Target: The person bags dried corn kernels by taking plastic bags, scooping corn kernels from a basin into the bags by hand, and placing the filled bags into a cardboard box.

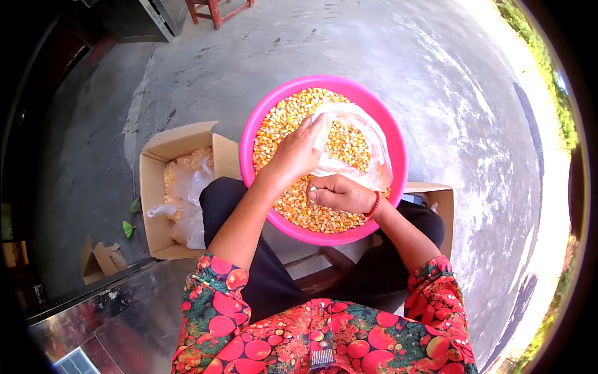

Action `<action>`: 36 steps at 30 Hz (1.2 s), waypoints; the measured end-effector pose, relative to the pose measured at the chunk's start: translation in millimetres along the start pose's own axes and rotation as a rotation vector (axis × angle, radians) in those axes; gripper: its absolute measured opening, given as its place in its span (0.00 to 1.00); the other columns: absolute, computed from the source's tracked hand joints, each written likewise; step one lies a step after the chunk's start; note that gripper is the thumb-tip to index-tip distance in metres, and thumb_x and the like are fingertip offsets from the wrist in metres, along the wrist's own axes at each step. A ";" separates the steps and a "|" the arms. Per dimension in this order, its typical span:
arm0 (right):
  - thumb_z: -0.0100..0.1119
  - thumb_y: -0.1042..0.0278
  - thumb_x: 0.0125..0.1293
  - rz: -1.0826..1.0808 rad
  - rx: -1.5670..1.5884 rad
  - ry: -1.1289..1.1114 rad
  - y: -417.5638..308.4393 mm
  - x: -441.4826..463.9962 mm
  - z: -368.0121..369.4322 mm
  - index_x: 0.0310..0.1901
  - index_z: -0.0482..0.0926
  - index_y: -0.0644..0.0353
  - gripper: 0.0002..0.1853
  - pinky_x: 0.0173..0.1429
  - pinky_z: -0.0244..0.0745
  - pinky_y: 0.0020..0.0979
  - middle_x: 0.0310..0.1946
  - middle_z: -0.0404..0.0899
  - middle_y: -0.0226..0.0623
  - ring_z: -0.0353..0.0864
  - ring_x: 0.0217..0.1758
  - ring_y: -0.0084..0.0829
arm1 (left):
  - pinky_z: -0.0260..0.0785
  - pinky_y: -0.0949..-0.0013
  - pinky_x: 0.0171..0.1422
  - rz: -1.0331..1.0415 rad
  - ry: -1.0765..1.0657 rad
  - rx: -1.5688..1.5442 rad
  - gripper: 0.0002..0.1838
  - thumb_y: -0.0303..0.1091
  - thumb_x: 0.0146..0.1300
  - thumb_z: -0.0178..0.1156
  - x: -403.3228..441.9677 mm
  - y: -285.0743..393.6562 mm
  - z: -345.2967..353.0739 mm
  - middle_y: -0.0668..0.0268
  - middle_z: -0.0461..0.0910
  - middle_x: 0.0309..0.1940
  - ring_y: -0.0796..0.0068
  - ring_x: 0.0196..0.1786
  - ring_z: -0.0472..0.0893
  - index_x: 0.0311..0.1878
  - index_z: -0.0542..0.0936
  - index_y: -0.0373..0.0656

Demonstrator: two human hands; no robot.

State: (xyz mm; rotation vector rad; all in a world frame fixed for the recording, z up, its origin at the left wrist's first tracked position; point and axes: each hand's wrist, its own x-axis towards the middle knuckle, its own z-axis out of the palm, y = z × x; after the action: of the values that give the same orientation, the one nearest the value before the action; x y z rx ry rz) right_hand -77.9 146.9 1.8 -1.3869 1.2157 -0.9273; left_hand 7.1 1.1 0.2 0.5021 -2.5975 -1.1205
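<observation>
A pink basin (402,149) full of yellow corn kernels (280,124) sits at my knees. Over the corn lies a clear plastic bag (379,146), its mouth spread wide, with kernels showing within its rim. My left hand (294,154) grips the bag's left edge, fingers partly hidden by the plastic. My right hand (341,193), with a red beaded bracelet (375,204) at the wrist, is closed in a fist above the corn at the bag's near side. A small pale bit shows by its thumb; the rest of what it holds is hidden.
Left of the basin stands an open cardboard box (156,187) with filled clear plastic bags (187,199). Another cardboard box (445,215) is partly hidden behind my right knee. A red stool (217,12) stands on the concrete floor (461,112) ahead. Green pieces (128,229) lie at left.
</observation>
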 end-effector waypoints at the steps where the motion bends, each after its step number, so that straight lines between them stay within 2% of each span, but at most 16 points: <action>1: 0.47 0.57 0.71 0.008 -0.007 0.003 -11.0 -2.9 -6.7 0.30 0.70 0.60 0.16 0.28 0.64 0.31 0.19 0.63 0.29 0.64 0.21 0.21 | 0.57 0.60 0.69 -0.009 -0.008 -0.002 0.35 0.20 0.50 0.49 0.1 0.0 -0.1 0.47 0.62 0.64 0.52 0.66 0.64 0.67 0.61 0.40; 3: 0.46 0.56 0.72 0.290 0.426 0.131 -26.7 -6.8 -20.6 0.32 0.71 0.57 0.14 0.24 0.59 0.21 0.20 0.62 0.22 0.61 0.20 0.15 | 0.58 0.60 0.69 -0.015 -0.015 -0.010 0.35 0.20 0.51 0.49 0.4 -0.6 1.0 0.46 0.62 0.64 0.52 0.66 0.64 0.67 0.61 0.40; 4: 0.46 0.55 0.72 0.240 0.479 0.232 -24.7 -6.7 -25.6 0.33 0.70 0.54 0.13 0.22 0.52 0.15 0.20 0.61 0.19 0.56 0.20 0.10 | 0.58 0.59 0.68 -0.013 -0.026 -0.003 0.35 0.21 0.51 0.50 0.0 -1.1 1.6 0.47 0.62 0.64 0.51 0.65 0.65 0.67 0.61 0.41; 5: 0.46 0.56 0.72 0.220 0.533 0.314 -16.8 -7.6 -34.5 0.33 0.70 0.54 0.13 0.20 0.49 0.17 0.19 0.60 0.19 0.54 0.18 0.11 | 0.59 0.59 0.68 -0.011 -0.037 0.004 0.35 0.22 0.52 0.51 -0.3 -1.3 2.2 0.47 0.63 0.64 0.51 0.65 0.66 0.67 0.61 0.42; 8: 0.46 0.58 0.72 0.163 0.574 0.554 -10.0 -5.2 -53.2 0.32 0.70 0.56 0.13 0.21 0.49 0.17 0.18 0.60 0.19 0.54 0.18 0.11 | 0.61 0.58 0.66 0.000 -0.040 0.005 0.35 0.24 0.52 0.52 -2.7 4.4 -0.5 0.47 0.63 0.64 0.51 0.64 0.67 0.67 0.61 0.42; 11: 0.47 0.59 0.71 0.142 0.521 0.728 2.0 -1.6 -61.0 0.31 0.71 0.57 0.13 0.22 0.52 0.18 0.19 0.63 0.20 0.56 0.18 0.12 | 0.61 0.59 0.66 0.014 -0.046 -0.011 0.35 0.25 0.52 0.53 -2.4 2.2 0.6 0.47 0.62 0.64 0.50 0.64 0.67 0.67 0.61 0.41; 13: 0.48 0.60 0.71 0.133 0.367 0.831 13.4 0.1 -63.1 0.30 0.74 0.60 0.14 0.27 0.63 0.21 0.21 0.70 0.23 0.66 0.22 0.16 | 0.60 0.59 0.66 0.010 -0.041 0.011 0.35 0.25 0.52 0.53 -2.9 2.4 0.6 0.46 0.62 0.64 0.50 0.64 0.67 0.67 0.61 0.41; 15: 0.50 0.61 0.70 0.067 0.045 0.895 26.6 5.0 -61.7 0.32 0.75 0.61 0.13 0.33 0.67 0.25 0.24 0.73 0.25 0.70 0.29 0.17 | 0.60 0.59 0.67 0.017 -0.059 -0.018 0.35 0.26 0.52 0.53 -3.3 4.0 -1.6 0.46 0.62 0.64 0.50 0.64 0.66 0.68 0.60 0.41; 17: 0.52 0.64 0.68 0.014 -0.330 0.869 29.1 2.3 -63.2 0.33 0.75 0.65 0.12 0.35 0.68 0.28 0.25 0.74 0.28 0.71 0.31 0.19 | 0.65 0.57 0.62 0.039 -0.031 0.096 0.35 0.27 0.54 0.56 -2.4 1.2 0.9 0.51 0.63 0.64 0.50 0.59 0.71 0.67 0.60 0.39; 19: 0.53 0.65 0.67 0.070 -0.484 0.842 18.5 0.8 -61.8 0.32 0.73 0.67 0.12 0.34 0.67 0.27 0.24 0.72 0.31 0.68 0.29 0.19 | 0.65 0.57 0.62 0.034 -0.037 0.080 0.35 0.26 0.53 0.55 -1.0 5.3 -0.6 0.51 0.63 0.64 0.50 0.59 0.71 0.67 0.59 0.39; 21: 0.50 0.66 0.68 0.066 -0.377 0.830 6.2 0.3 -57.6 0.30 0.72 0.66 0.12 0.32 0.65 0.28 0.22 0.68 0.31 0.65 0.26 0.20 | 0.65 0.57 0.62 0.011 -0.056 0.078 0.35 0.25 0.53 0.55 -2.6 6.2 -1.6 0.51 0.63 0.64 0.50 0.59 0.71 0.67 0.59 0.38; 25: 0.48 0.66 0.69 -0.016 -0.145 0.407 -19.1 -5.4 -38.9 0.35 0.72 0.65 0.11 0.34 0.67 0.29 0.22 0.71 0.34 0.69 0.28 0.20 | 0.64 0.57 0.63 0.049 -0.047 0.085 0.36 0.24 0.53 0.53 -1.3 -1.4 -0.6 0.49 0.62 0.64 0.48 0.60 0.70 0.68 0.58 0.39; 27: 0.49 0.64 0.69 -0.069 -0.165 0.106 -13.9 -3.6 -26.0 0.34 0.72 0.66 0.12 0.37 0.70 0.34 0.22 0.72 0.40 0.74 0.27 0.32 | 0.64 0.57 0.63 0.058 -0.033 0.076 0.36 0.24 0.53 0.52 -0.9 -4.8 0.2 0.47 0.61 0.64 0.46 0.60 0.69 0.68 0.57 0.39; 29: 0.52 0.65 0.64 -0.120 -0.408 0.048 -4.9 -2.1 -7.5 0.32 0.74 0.64 0.10 0.38 0.71 0.40 0.23 0.73 0.46 0.77 0.28 0.40 | 0.64 0.57 0.63 0.026 -0.054 0.098 0.35 0.23 0.53 0.51 -0.6 1.6 -1.9 0.46 0.60 0.65 0.46 0.61 0.69 0.68 0.57 0.39; 33: 0.53 0.65 0.61 -0.096 -0.737 0.233 41.2 2.5 25.8 0.31 0.74 0.61 0.08 0.41 0.71 0.42 0.28 0.74 0.44 0.77 0.35 0.42 | 0.64 0.57 0.64 -0.006 -0.080 0.092 0.36 0.24 0.54 0.51 -0.4 0.4 -1.2 0.46 0.60 0.65 0.46 0.62 0.68 0.69 0.57 0.41; 36: 0.54 0.64 0.60 -0.209 -0.958 0.390 54.0 2.5 31.7 0.31 0.73 0.59 0.08 0.44 0.71 0.41 0.34 0.75 0.41 0.75 0.42 0.40 | 0.63 0.57 0.64 -0.018 -0.091 0.103 0.36 0.25 0.54 0.52 0.6 2.0 0.2 0.45 0.60 0.65 0.46 0.62 0.68 0.69 0.57 0.41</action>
State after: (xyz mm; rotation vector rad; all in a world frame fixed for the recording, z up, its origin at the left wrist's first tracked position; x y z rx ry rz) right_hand -56.9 152.8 -57.0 -2.1700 1.9859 -0.7951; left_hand 6.1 2.3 1.6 0.5089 -2.7457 -1.0419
